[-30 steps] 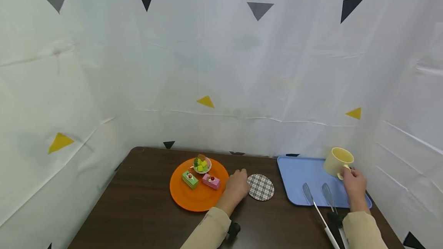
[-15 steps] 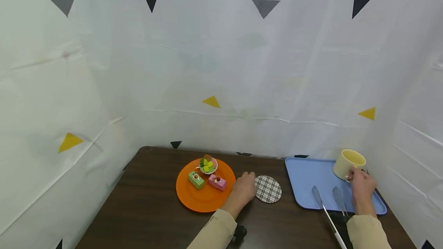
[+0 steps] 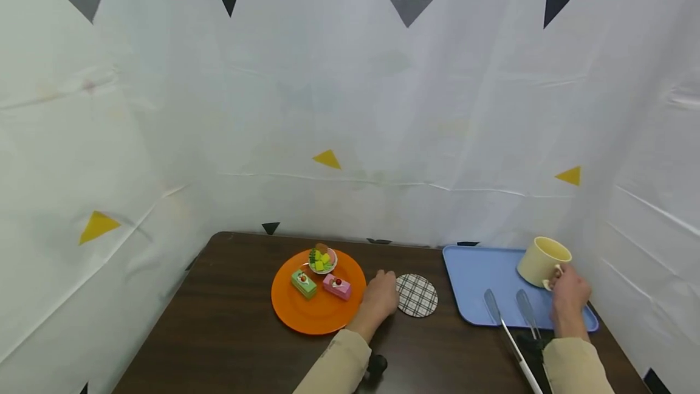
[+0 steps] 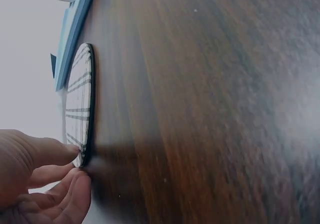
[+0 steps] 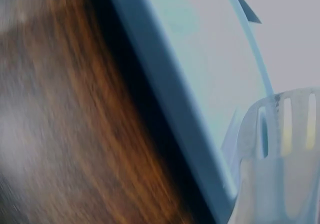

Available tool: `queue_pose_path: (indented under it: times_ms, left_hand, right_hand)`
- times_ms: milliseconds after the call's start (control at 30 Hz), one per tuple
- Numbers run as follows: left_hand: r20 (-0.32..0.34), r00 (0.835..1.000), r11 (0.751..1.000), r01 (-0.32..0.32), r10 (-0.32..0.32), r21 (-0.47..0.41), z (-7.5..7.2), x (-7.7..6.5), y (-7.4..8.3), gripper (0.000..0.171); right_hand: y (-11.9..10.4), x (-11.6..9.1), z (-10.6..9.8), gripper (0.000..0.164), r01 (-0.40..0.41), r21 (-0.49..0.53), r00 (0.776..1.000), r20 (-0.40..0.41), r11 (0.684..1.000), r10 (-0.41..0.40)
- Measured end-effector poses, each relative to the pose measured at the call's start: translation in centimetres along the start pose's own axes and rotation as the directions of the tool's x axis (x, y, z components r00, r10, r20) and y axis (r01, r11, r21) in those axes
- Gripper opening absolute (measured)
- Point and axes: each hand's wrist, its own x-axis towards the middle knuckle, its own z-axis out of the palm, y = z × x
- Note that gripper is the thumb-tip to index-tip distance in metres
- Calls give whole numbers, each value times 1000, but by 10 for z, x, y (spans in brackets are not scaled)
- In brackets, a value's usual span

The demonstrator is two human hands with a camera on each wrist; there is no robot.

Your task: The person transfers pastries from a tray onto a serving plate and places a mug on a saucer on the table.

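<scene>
My left hand point(image 3: 380, 295) is at a round plaid coaster point(image 3: 417, 295) on the dark table. In the left wrist view, thumb and fingers pinch the near edge of the coaster point(image 4: 80, 101). My right hand point(image 3: 570, 293) grips the handle of a pale yellow mug point(image 3: 538, 266) over the right end of a blue tray point(image 3: 465, 272). The mug leans slightly; whether its base touches the tray I cannot tell. The right wrist view does not show the right hand, only the tray's rim point(image 5: 170, 84) and a translucent slotted utensil head point(image 5: 275, 169).
An orange plate point(image 3: 295, 312) left of the left hand carries a green cake piece point(image 3: 304, 284), a pink cake piece point(image 3: 336, 286) and a small bowl of food point(image 3: 322, 260). Two long utensil arms point(image 3: 511, 342), perhaps tongs, reach over the tray's front edge. White sheeting hangs behind.
The mug in my right hand is slightly lower and leans a little more. My left hand stays at the coaster. The head view has shifted slightly.
</scene>
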Motion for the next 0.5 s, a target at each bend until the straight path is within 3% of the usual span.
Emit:
queue_pose_path:
  times_ms: [133, 267, 500]
  left_hand:
    - [16, 999, 996, 38, -37, -80, 3, 4, -2, 42]
    - [41, 995, 981, 96, -90, -172, 7, 6, -5, 42]
    - [27, 994, 964, 110, -107, -243, 7, 6, -10, 21]
  right_hand:
    - [0, -5, 0, 35, -8, 49, 1000, -10, 999, 8]
    - [2, -6, 0, 35, 9, 31, 1000, -19, 999, -8]
    - [-2, -6, 0, 39, 23, -62, 1000, -20, 998, -24]
